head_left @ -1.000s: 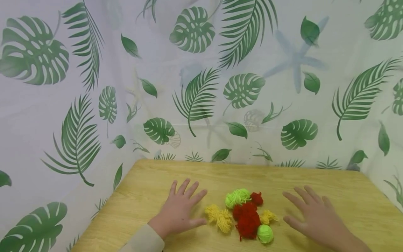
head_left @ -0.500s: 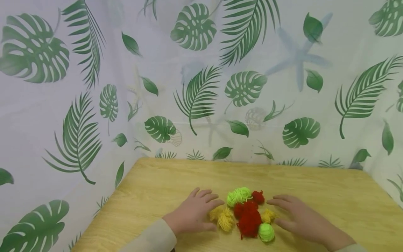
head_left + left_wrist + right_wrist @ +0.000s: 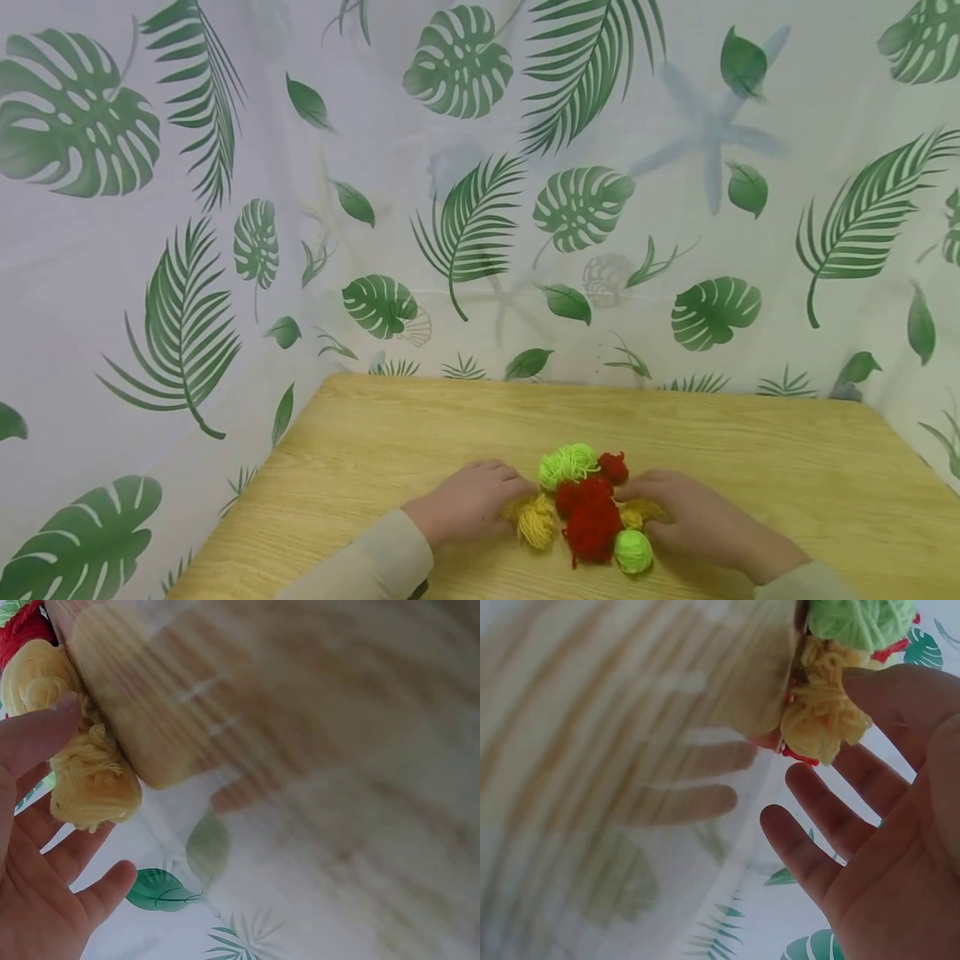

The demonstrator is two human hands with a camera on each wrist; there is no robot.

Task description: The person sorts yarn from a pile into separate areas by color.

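Observation:
My left hand (image 3: 474,502) pinches the larger yellow yarn bundle (image 3: 537,523) from its left side. In the left wrist view, the thumb lies across the bundle's tied middle (image 3: 91,735), with the other fingers behind it. On the other side, my right hand (image 3: 693,521) holds the small yellow yarn bundle (image 3: 633,512) between thumb and fingers; its outer fingers stand apart in the right wrist view. Between the hands lie a red yarn bundle (image 3: 592,525), a lime-green skein (image 3: 567,467), a small red yarn piece (image 3: 612,467) and a lime-green yarn ball (image 3: 633,552).
The yarn pieces sit close together on a wooden table (image 3: 420,417). A white cloth with green leaf prints (image 3: 480,333) hangs behind the table and along its left side.
Both hands have come inward from either side, their spread fingers closing in on the two yellow bundles. The yarn pieces stay in nearly the same places.

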